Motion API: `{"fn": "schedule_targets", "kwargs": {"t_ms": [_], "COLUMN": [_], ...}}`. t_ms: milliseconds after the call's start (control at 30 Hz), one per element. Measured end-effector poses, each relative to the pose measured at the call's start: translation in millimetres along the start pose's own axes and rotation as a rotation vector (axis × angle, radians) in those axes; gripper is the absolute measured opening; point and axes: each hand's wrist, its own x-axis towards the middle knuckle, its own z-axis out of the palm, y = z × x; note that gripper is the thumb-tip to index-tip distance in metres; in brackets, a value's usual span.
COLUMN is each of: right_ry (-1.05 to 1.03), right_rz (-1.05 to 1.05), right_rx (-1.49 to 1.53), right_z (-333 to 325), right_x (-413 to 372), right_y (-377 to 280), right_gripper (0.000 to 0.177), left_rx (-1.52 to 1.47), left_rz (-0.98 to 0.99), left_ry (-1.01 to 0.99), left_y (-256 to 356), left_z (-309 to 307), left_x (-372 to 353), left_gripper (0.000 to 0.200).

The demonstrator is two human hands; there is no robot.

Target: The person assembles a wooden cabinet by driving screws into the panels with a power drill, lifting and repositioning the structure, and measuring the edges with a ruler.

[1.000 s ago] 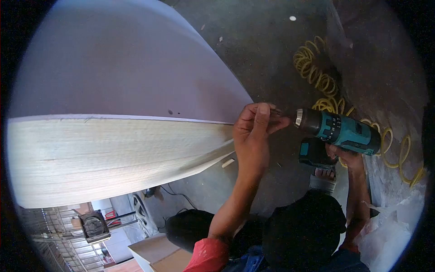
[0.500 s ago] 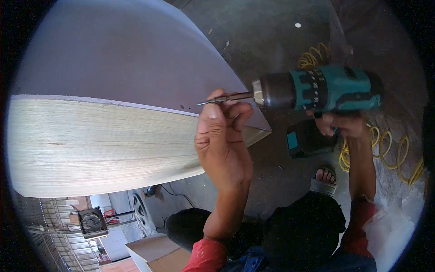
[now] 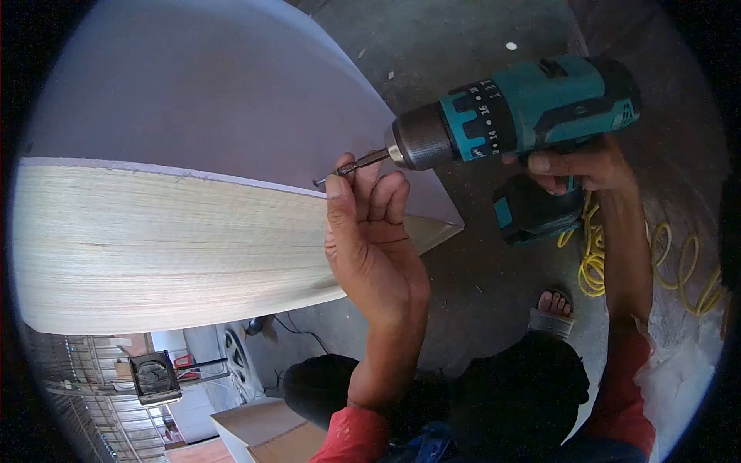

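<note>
My left hand (image 3: 374,255) pinches a small screw (image 3: 325,180) between thumb and forefinger, its other fingers curled. The screw lines up with the bit (image 3: 373,158) of a teal and black cordless drill (image 3: 540,96). Wrapped round the drill's handle is my right hand (image 3: 590,166), a finger by the trigger; the battery hangs below. The screw's far end overlaps the grey-lilac face of a large panel (image 3: 201,85), just above its edge. Below that edge runs the pale wood-grain side (image 3: 177,247).
Yellow coiled hose (image 3: 592,266) lies on the floor at right. A sandalled foot (image 3: 554,302) is below the drill. Clear plastic sheeting (image 3: 671,393) lies at lower right. A fan (image 3: 154,378) and boards (image 3: 262,428) stand at lower left.
The drill has swung so its chuck points down and left, and its bit has come nearer the panel. My left hand has shifted slightly left with the screw.
</note>
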Motion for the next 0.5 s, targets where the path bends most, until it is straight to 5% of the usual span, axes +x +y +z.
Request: {"fn": "schedule_targets", "kwargs": {"t_ms": [400, 433, 500], "right_ry": [-0.059, -0.048, -0.037], "right_rz": [-0.019, -0.013, -0.011], "right_rx": [-0.070, -0.074, -0.078], "right_z": [-6.9, -7.1, -8.2], "right_x": [20.9, 22.2, 26.1], "right_y": [-17.8, -19.4, -21.1], "right_gripper": [0.029, 0.030, 0.031], "left_rx": [0.094, 0.149, 0.541], "left_rz": [0.011, 0.047, 0.540], "left_ry": [0.085, 0.053, -0.094], "left_y": [-0.1, 0.9, 14.8], "left_z": [-3.4, -8.3, -15.9], "left_x": [-8.9, -10.7, -8.3], "left_gripper": [0.031, 0.029, 0.027]}}
